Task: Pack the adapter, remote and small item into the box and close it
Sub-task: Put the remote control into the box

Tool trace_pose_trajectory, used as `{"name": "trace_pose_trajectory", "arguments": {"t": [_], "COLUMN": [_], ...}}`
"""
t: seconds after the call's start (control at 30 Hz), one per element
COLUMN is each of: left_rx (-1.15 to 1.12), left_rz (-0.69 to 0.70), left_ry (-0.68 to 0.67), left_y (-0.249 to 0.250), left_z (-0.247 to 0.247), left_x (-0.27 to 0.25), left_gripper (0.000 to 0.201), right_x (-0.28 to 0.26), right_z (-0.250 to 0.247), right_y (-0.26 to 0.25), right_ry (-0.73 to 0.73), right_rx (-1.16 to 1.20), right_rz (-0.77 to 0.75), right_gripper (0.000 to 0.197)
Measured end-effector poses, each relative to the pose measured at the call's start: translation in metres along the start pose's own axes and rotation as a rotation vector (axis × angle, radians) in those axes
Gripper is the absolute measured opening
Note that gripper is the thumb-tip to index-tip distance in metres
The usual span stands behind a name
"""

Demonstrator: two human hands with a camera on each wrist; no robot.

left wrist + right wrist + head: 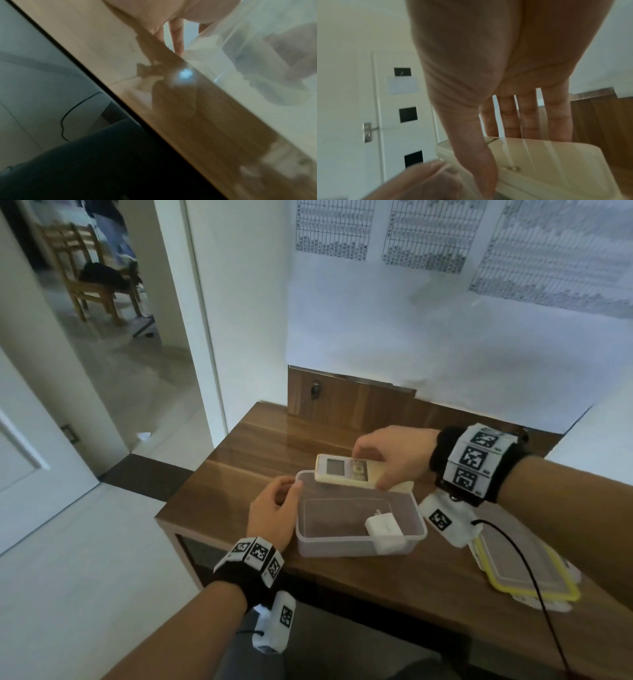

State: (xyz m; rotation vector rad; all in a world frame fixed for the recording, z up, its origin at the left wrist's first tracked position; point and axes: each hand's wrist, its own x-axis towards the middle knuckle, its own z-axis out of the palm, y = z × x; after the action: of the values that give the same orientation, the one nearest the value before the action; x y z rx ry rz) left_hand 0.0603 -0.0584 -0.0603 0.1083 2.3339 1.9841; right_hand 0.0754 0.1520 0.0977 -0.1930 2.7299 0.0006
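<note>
Right hand (388,455) clamped on remote (337,469) above box (342,547) rim, 12 o'clock; left hand (274,510) gripped its 9 o'clock wall. Next: lower remote flat beside adapter (383,527).

A glossy wooden counter (120,47) runs diagonally, its dark edge toward the lower left. At the top is the left grip (193,10), one finger (177,36) pointing straight down to the counter just beside the corner of a clear box (257,40). Something grey inside the box is blurred. Beyond the counter's edge are pale floor (34,81), a thin dark cable (68,113) and a dark trouser leg (85,162).
</note>
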Motion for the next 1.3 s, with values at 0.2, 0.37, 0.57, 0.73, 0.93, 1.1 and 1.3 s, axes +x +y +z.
{"name": "trace_pose_trajectory", "arguments": {"t": [0.2,0.37,0.57,0.73,0.93,1.1,1.3], "left_rx": [0.005,0.035,0.034,0.014,0.017,0.016,0.003], "left_rz": [-0.005,0.017,0.028,0.035,0.036,0.015,0.016], "left_ry": [-0.010,-0.002,-0.021,-0.035,-0.023,-0.020,-0.016], "left_y": [0.000,-0.002,-0.002,-0.002,-0.003,-0.005,-0.005], "left_z": [-0.001,-0.001,-0.001,-0.002,-0.002,-0.001,-0.002], "left_x": [0.000,0.002,0.002,0.002,0.001,0.002,0.002], "left_gripper": [0.020,0.018,0.016,0.016,0.015,0.016,0.017], "right_x": [0.007,0.019,0.020,0.018,0.013,0.017,0.060], "right_z": [0.033,0.040,0.046,0.046,0.035,-0.009,-0.034], "right_y": [-0.023,-0.033,-0.035,-0.033,-0.025,-0.010,-0.004], "right_ry": [-0.056,-0.024,-0.034,-0.032,0.015,0.141,0.127], "right_rx": [-0.112,-0.189,-0.199,-0.198,-0.085,-0.007,-0.090], "right_rz": [0.030,0.028,-0.009,-0.028,-0.034,0.018,0.082], "right_gripper": [0.051,0.044,0.044,0.044,0.043,0.032,0.038]}}
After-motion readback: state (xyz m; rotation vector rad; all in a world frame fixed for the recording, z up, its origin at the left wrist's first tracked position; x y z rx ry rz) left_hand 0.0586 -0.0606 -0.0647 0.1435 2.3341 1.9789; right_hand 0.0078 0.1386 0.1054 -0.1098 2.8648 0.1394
